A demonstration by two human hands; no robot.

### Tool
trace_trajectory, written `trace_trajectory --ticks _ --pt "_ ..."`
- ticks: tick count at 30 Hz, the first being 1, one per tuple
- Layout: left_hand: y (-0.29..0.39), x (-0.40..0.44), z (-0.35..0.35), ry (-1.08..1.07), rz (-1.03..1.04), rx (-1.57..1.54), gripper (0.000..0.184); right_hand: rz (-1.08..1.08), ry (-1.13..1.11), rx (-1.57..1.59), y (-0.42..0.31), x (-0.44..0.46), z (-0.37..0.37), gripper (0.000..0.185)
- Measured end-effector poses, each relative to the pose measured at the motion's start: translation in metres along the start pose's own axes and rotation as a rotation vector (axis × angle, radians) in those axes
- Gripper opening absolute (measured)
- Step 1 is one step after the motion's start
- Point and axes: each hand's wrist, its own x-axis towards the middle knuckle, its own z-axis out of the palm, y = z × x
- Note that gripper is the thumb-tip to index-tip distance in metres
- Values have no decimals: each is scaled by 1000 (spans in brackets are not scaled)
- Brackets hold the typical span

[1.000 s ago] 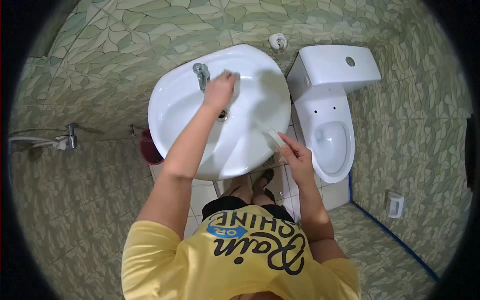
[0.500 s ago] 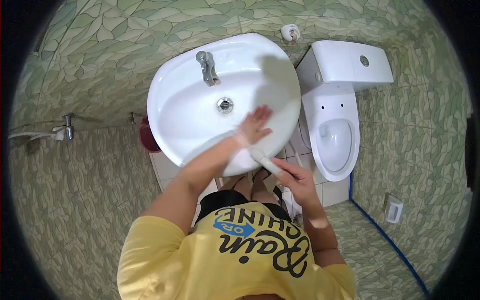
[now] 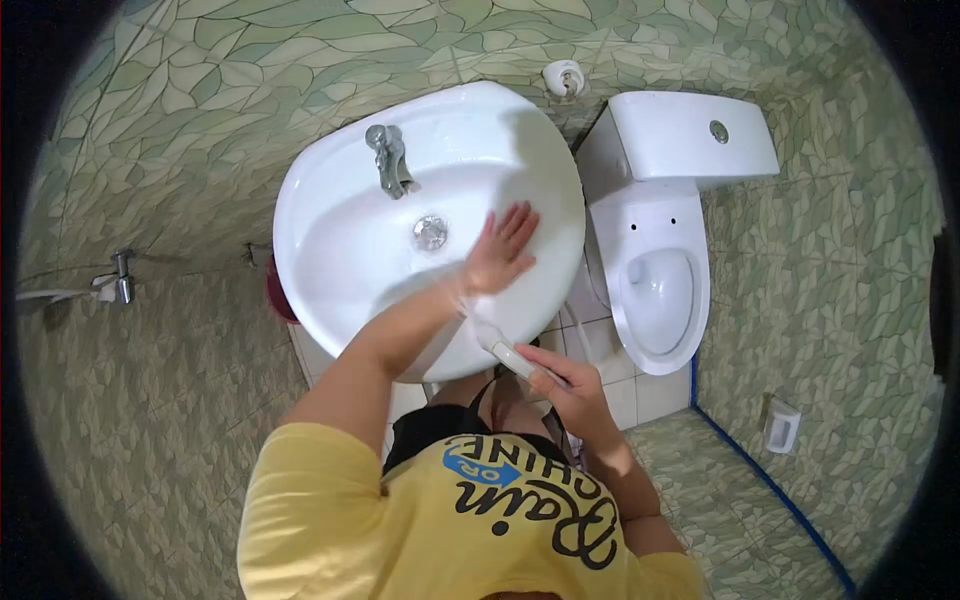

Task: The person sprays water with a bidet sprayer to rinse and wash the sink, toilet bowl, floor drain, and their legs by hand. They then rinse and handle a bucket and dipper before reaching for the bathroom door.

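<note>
My right hand (image 3: 575, 392) is wrapped round the handle of a white handheld bidet sprayer (image 3: 512, 356), in front of the sink's near rim. Its head points up and left at my left wrist, where a pale blur like running water shows. My left hand (image 3: 500, 250) is held over the right side of the white sink basin (image 3: 340, 235), fingers stretched out and holding nothing. Left of that hand lies the round drain (image 3: 430, 233), and a chrome faucet (image 3: 390, 162) stands behind it. I cannot see water coming from the faucet.
A white toilet (image 3: 662, 300) stands right of the sink. A white wall fixture (image 3: 565, 78) is above the gap between them. On the left wall there is a chrome tap (image 3: 122, 277) with a hose. A dark red bucket (image 3: 281, 292) shows partly behind the sink.
The view has shifted, so the sink sits slightly lower and left. The drain opening looked dark and now looks pale. My right hand still grips the sprayer, aimed at my left wrist.
</note>
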Motion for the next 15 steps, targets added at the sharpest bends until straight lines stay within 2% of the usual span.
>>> trace_trajectory --ticks 2,4,6,7,9,10,11,12,13,14,15 --pt "-39 16 -10 -170 139 390 62 -40 21 -53 -2 3 -3 32" --pt "-73 -13 -15 -115 -210 202 63 -21 45 -49 -6 0 -5 32" --pt "-77 -61 -44 -129 -279 447 64 -1 51 46 -10 -1 -7 32" --pt "-65 -72 -36 -123 -282 454 64 5 27 20 -6 -3 -11 32" --pt "-54 -75 -7 91 -655 546 67 -68 20 -8 -2 0 -12 32" --pt "-53 -60 14 69 -544 442 68 -110 7 -39 0 -1 -11 32" --pt "-39 -36 48 219 -462 332 68 -111 9 -39 0 0 -11 32" --pt "-31 -6 50 406 -138 78 67 -96 19 -9 -1 3 -10 32" --pt "6 26 31 472 -229 -24 66 -83 31 20 -2 6 -9 32" --pt "-1 32 24 479 -217 -21 66 -96 35 15 -3 11 -10 32" --pt "-12 32 15 292 -213 206 64 -97 46 -25 -5 14 -13 32"
